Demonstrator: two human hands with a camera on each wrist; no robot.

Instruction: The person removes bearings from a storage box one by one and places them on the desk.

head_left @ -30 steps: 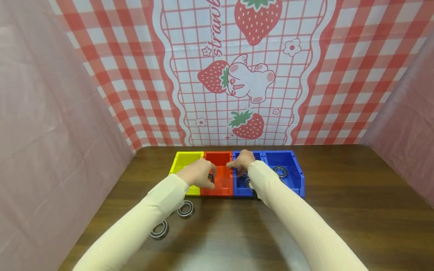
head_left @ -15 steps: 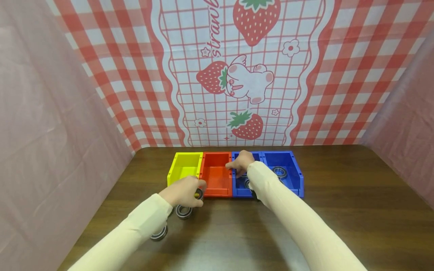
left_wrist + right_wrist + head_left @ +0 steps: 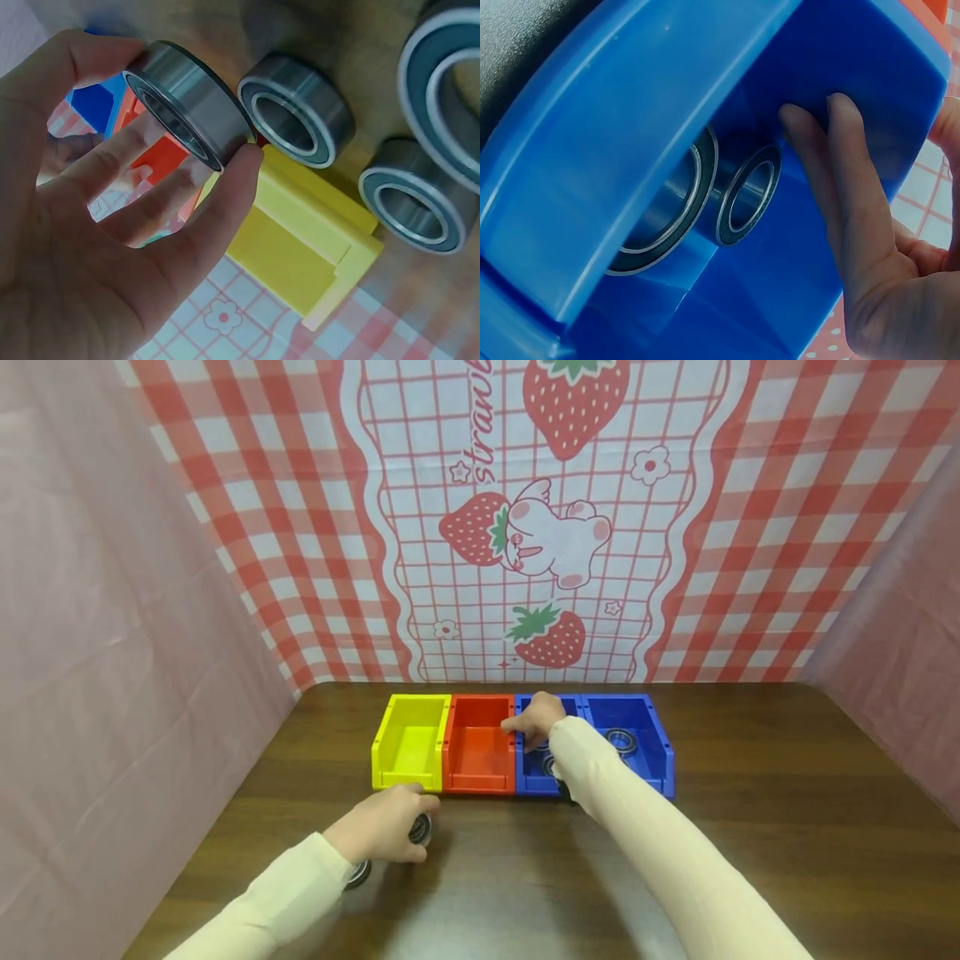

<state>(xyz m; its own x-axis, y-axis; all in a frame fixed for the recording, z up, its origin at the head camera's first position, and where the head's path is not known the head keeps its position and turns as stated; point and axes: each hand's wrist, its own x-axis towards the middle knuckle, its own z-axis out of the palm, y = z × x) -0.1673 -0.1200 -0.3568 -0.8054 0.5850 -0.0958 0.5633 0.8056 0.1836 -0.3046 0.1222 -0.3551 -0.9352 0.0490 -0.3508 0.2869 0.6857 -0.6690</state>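
Observation:
My left hand (image 3: 382, 822) is over the table in front of the yellow bin (image 3: 408, 752), gripping a ball bearing (image 3: 187, 101) between thumb and fingers. Three other bearings appear close to it in the left wrist view: a nearer one (image 3: 296, 112), a second (image 3: 412, 195) and a larger-looking one (image 3: 457, 97) cut by the frame edge. My right hand (image 3: 538, 717) stays at the left wall of the inner blue bin (image 3: 536, 785). Two of its extended fingers reach inside, beside a bearing (image 3: 750, 195) and a bigger-looking one (image 3: 711, 172); nothing is visible in its grasp.
A red bin (image 3: 480, 756) stands between the yellow and blue ones. The outer blue bin (image 3: 656, 760) at the row's right end contains a bearing (image 3: 621, 741). Behind the wooden table (image 3: 787, 793) hangs a strawberry-print cloth (image 3: 555, 639), with pink fabric (image 3: 90, 693) at the sides.
My left hand has moved from the yellow and red bins toward me and left, down over the loose bearings, carrying a bearing. The right hand has stayed in place.

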